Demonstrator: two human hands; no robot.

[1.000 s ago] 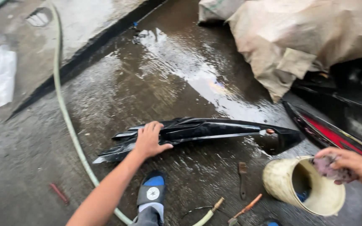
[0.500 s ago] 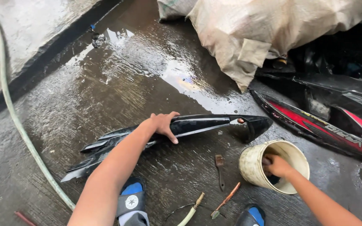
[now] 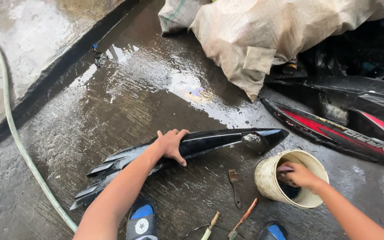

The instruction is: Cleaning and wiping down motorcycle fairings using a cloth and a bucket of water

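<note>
Panel (image 3: 187, 149) lay long-axis left–right, pinned flat under the left hand (image 3: 172, 144); right hand (image 3: 299, 174), in the bucket (image 3: 267, 178), clenched a rag (image 3: 285, 169).

Wet concrete floor (image 3: 125, 102) carries a black fairing panel (image 3: 210, 141), cream bucket (image 3: 270, 178), small brush (image 3: 234, 186), green hose (image 3: 18, 142), sacks (image 3: 254, 40) and a red panel (image 3: 334, 131)

1. A bulky tan sack (image 3: 263, 40) of coarse, creased cloth lies at the top centre on the wet floor, draped partly over dark panels.
2. A greyer woven sack (image 3: 178, 15) with a faint green stripe sits just left of it, touching.
3. A round white logo patch (image 3: 141, 226) marks the blue-and-black sandal (bottom edge).
</note>
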